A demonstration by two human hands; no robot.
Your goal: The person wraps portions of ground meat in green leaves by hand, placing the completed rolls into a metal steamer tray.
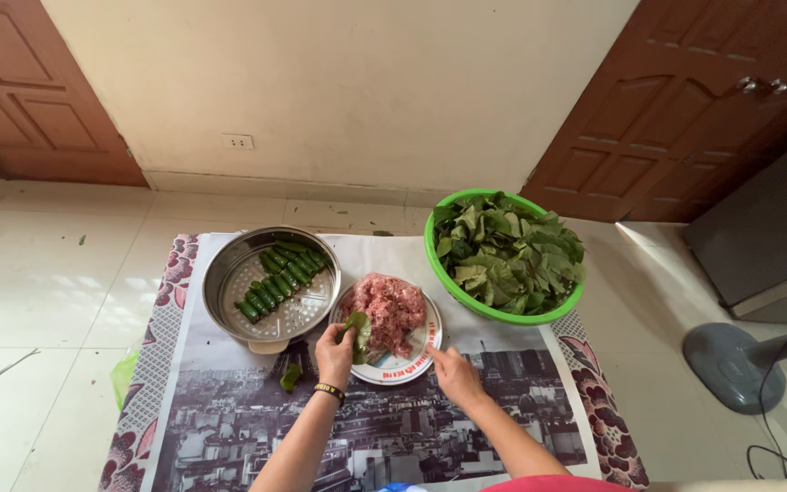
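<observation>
— Standing over the low table [229, 428], what do you see closest to the person?

— Two bare forearms reaching up from the bottom of the view. The left hand [335, 353], with a dark band at the wrist, has its fingers closed on a small green leaf [358, 328], held right at the near-left edge of the plate [412, 364]. The right hand [453, 372] rests on the table just off the plate's near-right rim; whether its fingers are spread or curled together I cannot tell from here, but it looks to hold nothing.

— And the meat?

— A mound of pink minced meat [392, 308] fills the plate, lying just beyond and a little right of the leaf. The leaf touches its near-left side. The left hand is the nearer one to it; the right sits off the rim.

— Further out?

— Left of the plate, touching it or nearly so, a metal steamer tray [229, 273] holds a row of rolled green parcels [280, 282], the row running diagonally from near-left to far-right. A stray leaf scrap [291, 375] lies on the printed cloth below it. Far right, a green basket [448, 282] is heaped with loose leaves [507, 255], well apart from both hands.
</observation>
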